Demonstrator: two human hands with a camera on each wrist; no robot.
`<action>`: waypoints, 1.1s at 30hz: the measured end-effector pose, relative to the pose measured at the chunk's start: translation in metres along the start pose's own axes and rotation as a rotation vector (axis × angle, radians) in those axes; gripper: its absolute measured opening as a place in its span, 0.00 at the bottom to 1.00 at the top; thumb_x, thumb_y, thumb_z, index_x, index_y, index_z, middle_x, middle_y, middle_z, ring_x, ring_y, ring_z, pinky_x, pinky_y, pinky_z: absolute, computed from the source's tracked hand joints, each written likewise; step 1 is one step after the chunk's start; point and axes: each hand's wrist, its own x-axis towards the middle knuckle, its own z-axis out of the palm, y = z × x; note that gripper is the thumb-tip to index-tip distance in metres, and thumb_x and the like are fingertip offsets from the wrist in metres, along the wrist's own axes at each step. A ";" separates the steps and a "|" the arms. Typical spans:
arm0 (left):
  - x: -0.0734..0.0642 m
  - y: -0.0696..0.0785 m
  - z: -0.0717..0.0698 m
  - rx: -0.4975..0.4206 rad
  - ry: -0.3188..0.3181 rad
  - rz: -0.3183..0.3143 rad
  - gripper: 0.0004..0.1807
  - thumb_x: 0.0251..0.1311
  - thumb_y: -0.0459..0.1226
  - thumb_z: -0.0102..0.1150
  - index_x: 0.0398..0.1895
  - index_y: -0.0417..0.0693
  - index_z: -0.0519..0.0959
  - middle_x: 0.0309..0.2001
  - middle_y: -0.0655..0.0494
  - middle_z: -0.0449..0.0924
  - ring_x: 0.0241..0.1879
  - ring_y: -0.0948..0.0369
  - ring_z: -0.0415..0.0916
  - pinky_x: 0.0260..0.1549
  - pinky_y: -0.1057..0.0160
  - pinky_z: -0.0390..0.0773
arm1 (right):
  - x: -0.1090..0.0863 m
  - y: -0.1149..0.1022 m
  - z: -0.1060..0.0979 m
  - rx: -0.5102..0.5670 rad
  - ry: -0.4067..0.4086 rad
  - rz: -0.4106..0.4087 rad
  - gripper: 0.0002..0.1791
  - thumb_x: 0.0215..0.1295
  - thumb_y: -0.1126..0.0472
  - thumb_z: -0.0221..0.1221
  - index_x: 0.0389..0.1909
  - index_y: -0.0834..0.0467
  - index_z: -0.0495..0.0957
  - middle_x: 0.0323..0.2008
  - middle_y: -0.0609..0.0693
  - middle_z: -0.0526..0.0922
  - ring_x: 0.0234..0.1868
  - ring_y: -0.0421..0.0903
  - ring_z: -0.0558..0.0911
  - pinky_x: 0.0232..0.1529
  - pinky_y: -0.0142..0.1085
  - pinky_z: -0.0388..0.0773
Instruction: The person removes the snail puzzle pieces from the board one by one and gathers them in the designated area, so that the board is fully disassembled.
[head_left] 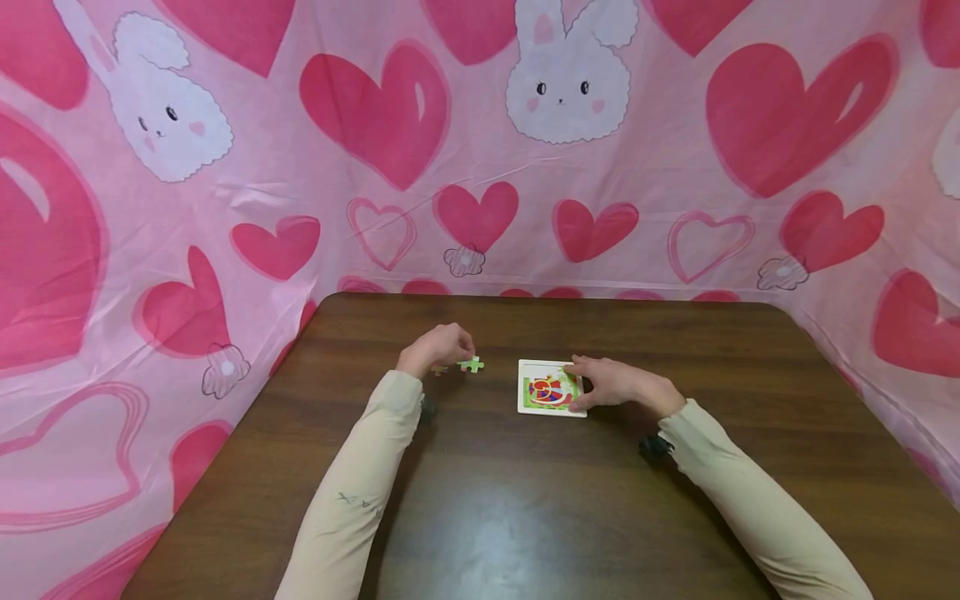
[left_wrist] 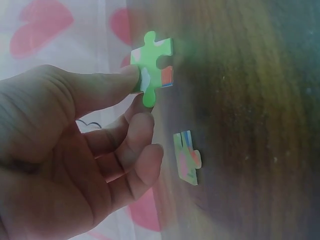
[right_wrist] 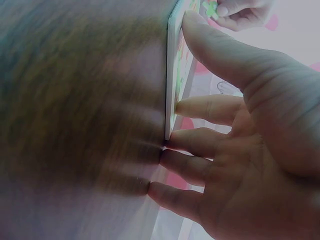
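Between thumb and fingertip my left hand pinches a green jigsaw piece, raised a little off the table. A second jigsaw piece lies flat on the wood beneath that hand. To the right is a white-framed puzzle board, whose picture is partly filled in red, blue and green. My right hand rests at the board's right side, its thumb and index fingertip touching the board. In the right wrist view, the other fingertips of the right hand reach down at the table surface, with fingers spread and fairly straight.
Both objects lie on a brown wooden table. Behind its far edge hangs a pink cloth printed with hearts and rabbits, which also runs along both sides. A dark wrist device sits under the right cuff.
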 end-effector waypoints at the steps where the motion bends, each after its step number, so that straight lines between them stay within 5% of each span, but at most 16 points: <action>1: 0.000 -0.001 0.001 -0.001 0.004 0.001 0.05 0.66 0.37 0.58 0.35 0.48 0.83 0.31 0.54 0.80 0.21 0.55 0.74 0.17 0.64 0.72 | 0.000 0.000 0.000 0.003 0.002 0.000 0.46 0.58 0.40 0.65 0.72 0.60 0.62 0.75 0.66 0.55 0.73 0.66 0.58 0.70 0.60 0.57; 20: 0.001 -0.001 -0.001 0.017 0.077 0.000 0.07 0.63 0.36 0.57 0.40 0.47 0.84 0.32 0.54 0.79 0.21 0.60 0.70 0.19 0.65 0.70 | -0.001 -0.001 -0.002 0.022 -0.008 0.020 0.47 0.58 0.41 0.66 0.73 0.59 0.61 0.75 0.66 0.54 0.74 0.66 0.58 0.70 0.60 0.57; 33: 0.001 0.018 0.005 0.029 0.148 0.072 0.07 0.64 0.41 0.60 0.41 0.50 0.83 0.41 0.53 0.85 0.38 0.57 0.77 0.44 0.56 0.78 | -0.001 0.002 0.003 0.029 0.012 0.056 0.50 0.57 0.39 0.66 0.73 0.62 0.59 0.75 0.68 0.53 0.75 0.66 0.53 0.71 0.61 0.54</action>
